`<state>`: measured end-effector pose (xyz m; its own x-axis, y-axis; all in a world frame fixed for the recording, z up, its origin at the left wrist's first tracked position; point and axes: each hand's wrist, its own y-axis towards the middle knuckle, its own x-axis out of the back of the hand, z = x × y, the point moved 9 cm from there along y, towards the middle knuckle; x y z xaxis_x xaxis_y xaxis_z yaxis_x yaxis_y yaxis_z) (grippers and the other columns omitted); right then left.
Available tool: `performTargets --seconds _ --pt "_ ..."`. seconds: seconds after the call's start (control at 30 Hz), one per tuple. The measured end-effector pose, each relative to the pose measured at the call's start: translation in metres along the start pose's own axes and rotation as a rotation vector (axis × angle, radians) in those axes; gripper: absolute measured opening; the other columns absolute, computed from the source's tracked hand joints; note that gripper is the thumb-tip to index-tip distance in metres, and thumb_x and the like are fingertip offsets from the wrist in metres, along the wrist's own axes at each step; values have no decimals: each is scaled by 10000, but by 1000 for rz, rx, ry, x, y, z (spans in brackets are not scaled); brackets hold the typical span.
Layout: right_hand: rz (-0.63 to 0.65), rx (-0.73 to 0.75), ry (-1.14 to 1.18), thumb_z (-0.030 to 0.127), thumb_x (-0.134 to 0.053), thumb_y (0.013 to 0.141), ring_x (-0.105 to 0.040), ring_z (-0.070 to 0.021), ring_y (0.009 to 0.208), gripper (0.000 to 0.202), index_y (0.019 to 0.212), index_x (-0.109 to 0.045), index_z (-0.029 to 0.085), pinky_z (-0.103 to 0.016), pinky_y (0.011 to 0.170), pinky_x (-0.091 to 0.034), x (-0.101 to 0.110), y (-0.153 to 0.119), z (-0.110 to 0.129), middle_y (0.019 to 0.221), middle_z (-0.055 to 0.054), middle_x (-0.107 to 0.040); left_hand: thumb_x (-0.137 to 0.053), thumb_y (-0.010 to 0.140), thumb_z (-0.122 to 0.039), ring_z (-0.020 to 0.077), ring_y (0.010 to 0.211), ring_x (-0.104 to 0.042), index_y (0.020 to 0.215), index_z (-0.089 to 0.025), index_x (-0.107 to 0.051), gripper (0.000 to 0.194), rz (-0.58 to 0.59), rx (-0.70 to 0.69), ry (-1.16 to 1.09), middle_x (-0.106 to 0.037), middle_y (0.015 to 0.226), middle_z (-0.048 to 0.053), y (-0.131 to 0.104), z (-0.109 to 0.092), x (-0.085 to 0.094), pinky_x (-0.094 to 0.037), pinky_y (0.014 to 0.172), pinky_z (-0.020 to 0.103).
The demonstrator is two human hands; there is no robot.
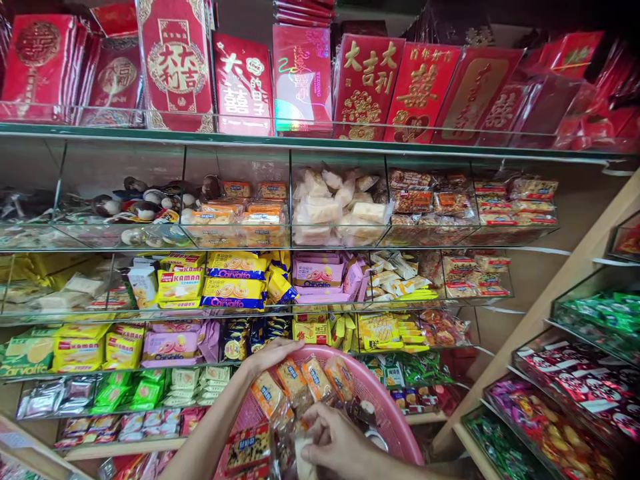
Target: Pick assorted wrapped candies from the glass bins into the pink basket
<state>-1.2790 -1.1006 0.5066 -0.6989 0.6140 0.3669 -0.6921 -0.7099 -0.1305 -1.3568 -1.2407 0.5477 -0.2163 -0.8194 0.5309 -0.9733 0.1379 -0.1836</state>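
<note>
A pink plastic basket (400, 427) is at the bottom centre, holding several wrapped snacks. My left hand (275, 353) lies at the basket's far left rim, its fingers pressed together over the edge. Inside the basket, my right hand (327, 433) has its thumb and fingers round a pale wrapped snack (304, 457). Orange-labelled packets (315, 378) line the far inner side of the basket. A red-and-black packet (247, 448) lies below my left forearm. Brown-and-white wrapped pieces (367, 413) sit at the right inside the basket.
Glass shelves (240, 143) of snacks stretch across the view, with red envelopes (177, 70) on top. Pale wrapped sweets (325, 200) fill a middle compartment. A wooden post (540, 307) and candy trays (575, 380) stand at the right.
</note>
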Motion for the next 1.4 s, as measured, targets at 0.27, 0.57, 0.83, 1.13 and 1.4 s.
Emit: performTargets --seconds 0.27,0.57,0.83,1.13,1.4 --pt "-2 -69 59 182 -600 555 -516 -105 587 240 790 -559 155 -190 507 -377 -16 17 -26 678 16 -583 -414 734 -665 234 989 -551 925 -212 -679 559 -2 37 -72 -676 1006 13 -6 2 -5 -376 871 292" --pt "22 -137 47 134 -600 520 -463 -80 524 192 698 -534 162 -180 502 -316 -19 19 -40 538 68 -477 -421 741 -660 214 901 -562 873 -184 -679 557 16 10 -98 -673 928 29 -4 6 -10 -394 798 279" --pt "79 -183 108 163 -582 548 -480 -89 515 107 655 -584 148 -183 485 -311 -18 17 -53 542 55 -531 -419 738 -662 215 901 -552 825 -190 -671 542 24 20 -97 -670 908 21 -4 3 -10 -386 806 284" --pt "130 -193 111 178 -541 593 -466 -70 431 89 679 -555 158 -186 451 -378 -14 8 -32 544 53 -526 -414 739 -659 234 957 -552 895 -204 -682 550 11 31 -70 -677 986 11 -5 1 -7 -382 846 298" --pt "-32 -81 -278 196 -543 674 -597 -216 847 267 929 -617 165 -301 716 -469 -2 10 -32 880 -63 -639 -447 731 -648 243 1003 -551 939 -217 -684 534 10 64 -103 -684 1008 14 -6 6 -4 -373 881 299"
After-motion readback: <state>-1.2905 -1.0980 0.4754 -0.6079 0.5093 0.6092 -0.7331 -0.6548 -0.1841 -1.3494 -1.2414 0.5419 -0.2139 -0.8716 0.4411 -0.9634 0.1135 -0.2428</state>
